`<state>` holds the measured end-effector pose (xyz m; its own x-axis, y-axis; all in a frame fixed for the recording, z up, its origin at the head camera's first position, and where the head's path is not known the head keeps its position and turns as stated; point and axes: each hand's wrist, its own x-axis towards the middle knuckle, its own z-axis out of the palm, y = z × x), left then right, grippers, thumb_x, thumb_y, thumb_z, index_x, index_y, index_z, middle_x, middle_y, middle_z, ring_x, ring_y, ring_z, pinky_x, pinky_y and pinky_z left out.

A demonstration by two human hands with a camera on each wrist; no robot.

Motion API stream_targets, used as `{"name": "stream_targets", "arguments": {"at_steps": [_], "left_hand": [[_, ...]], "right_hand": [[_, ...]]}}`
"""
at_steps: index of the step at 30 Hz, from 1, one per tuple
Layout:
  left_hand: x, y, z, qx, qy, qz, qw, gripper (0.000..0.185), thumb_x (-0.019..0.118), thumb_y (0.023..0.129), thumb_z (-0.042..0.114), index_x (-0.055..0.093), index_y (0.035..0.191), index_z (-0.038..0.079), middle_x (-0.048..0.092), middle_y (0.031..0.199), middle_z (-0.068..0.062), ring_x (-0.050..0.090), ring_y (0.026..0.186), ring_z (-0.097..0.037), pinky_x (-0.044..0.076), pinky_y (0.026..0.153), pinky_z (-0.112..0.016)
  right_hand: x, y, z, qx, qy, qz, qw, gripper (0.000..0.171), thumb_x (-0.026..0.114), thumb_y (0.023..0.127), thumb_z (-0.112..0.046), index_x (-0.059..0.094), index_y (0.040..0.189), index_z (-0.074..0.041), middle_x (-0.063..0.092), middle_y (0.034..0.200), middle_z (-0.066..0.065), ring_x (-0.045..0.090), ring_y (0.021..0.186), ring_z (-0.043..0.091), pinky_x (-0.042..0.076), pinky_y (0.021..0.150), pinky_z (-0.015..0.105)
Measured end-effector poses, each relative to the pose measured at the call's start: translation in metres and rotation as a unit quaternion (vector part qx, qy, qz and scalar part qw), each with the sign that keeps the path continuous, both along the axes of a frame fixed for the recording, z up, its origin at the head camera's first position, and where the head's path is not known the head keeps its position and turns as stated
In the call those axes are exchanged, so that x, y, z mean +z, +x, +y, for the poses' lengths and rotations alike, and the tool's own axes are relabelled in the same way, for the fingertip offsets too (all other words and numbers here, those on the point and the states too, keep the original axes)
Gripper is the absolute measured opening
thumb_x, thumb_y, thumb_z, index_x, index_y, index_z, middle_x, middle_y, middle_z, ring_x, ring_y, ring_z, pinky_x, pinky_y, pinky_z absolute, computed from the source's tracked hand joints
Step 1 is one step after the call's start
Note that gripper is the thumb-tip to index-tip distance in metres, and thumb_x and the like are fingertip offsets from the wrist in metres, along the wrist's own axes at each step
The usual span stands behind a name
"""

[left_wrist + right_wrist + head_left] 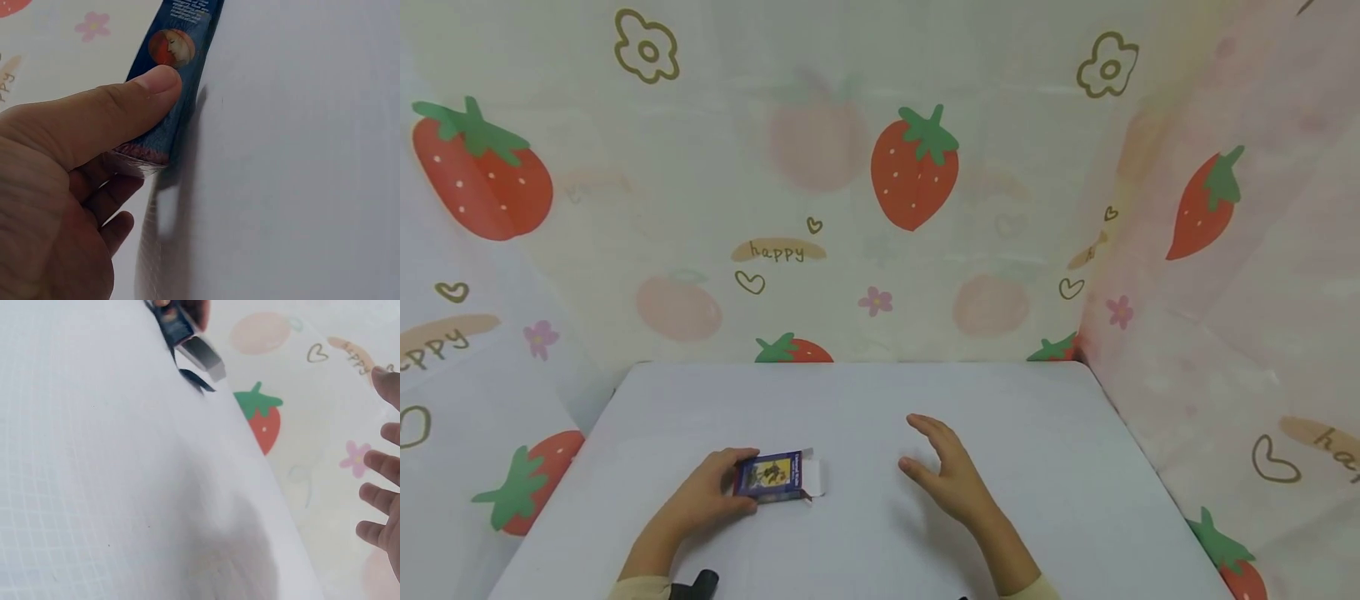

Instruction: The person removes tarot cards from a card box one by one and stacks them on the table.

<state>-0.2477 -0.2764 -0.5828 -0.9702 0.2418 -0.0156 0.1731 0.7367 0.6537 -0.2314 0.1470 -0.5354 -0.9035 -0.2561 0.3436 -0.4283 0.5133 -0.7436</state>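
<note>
A small dark-blue card box (771,476) with a yellow picture panel lies near the middle left of the table, its end flap (812,477) folded out toward the right. My left hand (706,493) grips the closed end between thumb and fingers. In the left wrist view the thumb presses the narrow side of the box (172,47), beside a round picture of a face. My right hand (951,479) hovers over the table to the right of the box, fingers spread and holding nothing. From the right wrist, the box (177,326) shows its end open; its contents cannot be made out.
The white table (850,400) has its far edge against a strawberry-patterned backdrop (820,208), which also rises at the left and right. A black strap piece (696,586) sits at the left cuff.
</note>
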Motion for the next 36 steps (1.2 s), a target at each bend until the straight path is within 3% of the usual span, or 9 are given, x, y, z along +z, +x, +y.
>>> {"name": "stream_targets", "arguments": {"at_steps": [9,13,20,27,36], "left_hand": [[0.005,-0.003,0.017,-0.021,0.053,0.079,0.9952,0.082,0.091,0.075,0.031,0.053,0.147,0.015,0.056,0.147,-0.015,0.045,0.141,-0.045,0.035,0.117,-0.066],[0.006,-0.005,0.027,-0.015,0.072,0.078,0.9943,0.082,0.091,0.076,0.029,0.052,0.148,0.018,0.055,0.150,-0.011,0.044,0.143,-0.041,0.034,0.119,-0.064],[0.009,-0.004,0.048,0.004,0.107,0.069,0.9919,0.081,0.090,0.079,0.025,0.050,0.149,0.023,0.051,0.152,-0.008,0.044,0.144,-0.037,0.035,0.119,-0.064],[0.015,-0.003,0.068,0.000,0.141,0.091,0.9857,0.080,0.088,0.082,0.022,0.048,0.151,0.023,0.050,0.153,-0.004,0.045,0.144,-0.034,0.034,0.120,-0.063],[0.007,0.002,0.081,0.010,0.185,0.111,0.9765,0.079,0.086,0.082,0.016,0.047,0.151,0.017,0.049,0.153,-0.007,0.044,0.144,-0.036,0.032,0.121,-0.060]], "right_hand": [[0.001,0.002,0.002,-0.012,-0.003,0.013,1.000,0.059,0.075,0.093,-0.036,0.054,0.148,-0.024,0.053,0.151,-0.001,0.045,0.144,0.027,0.039,0.118,0.060],[0.003,0.003,0.003,-0.010,-0.007,0.021,1.000,0.056,0.074,0.094,-0.039,0.056,0.145,-0.025,0.055,0.149,-0.002,0.046,0.142,0.027,0.041,0.116,0.060],[0.007,0.002,0.002,-0.003,-0.005,0.041,0.999,0.051,0.075,0.094,-0.034,0.062,0.139,-0.014,0.059,0.144,0.000,0.050,0.138,0.028,0.044,0.114,0.058],[0.014,-0.002,-0.001,-0.006,-0.002,0.055,0.998,0.043,0.075,0.094,-0.032,0.067,0.133,-0.015,0.063,0.137,-0.004,0.053,0.133,0.025,0.049,0.109,0.057],[0.023,-0.004,-0.011,0.012,-0.004,0.014,1.000,0.036,0.075,0.094,-0.036,0.071,0.126,-0.022,0.065,0.129,-0.008,0.055,0.127,0.019,0.051,0.106,0.052]]}}
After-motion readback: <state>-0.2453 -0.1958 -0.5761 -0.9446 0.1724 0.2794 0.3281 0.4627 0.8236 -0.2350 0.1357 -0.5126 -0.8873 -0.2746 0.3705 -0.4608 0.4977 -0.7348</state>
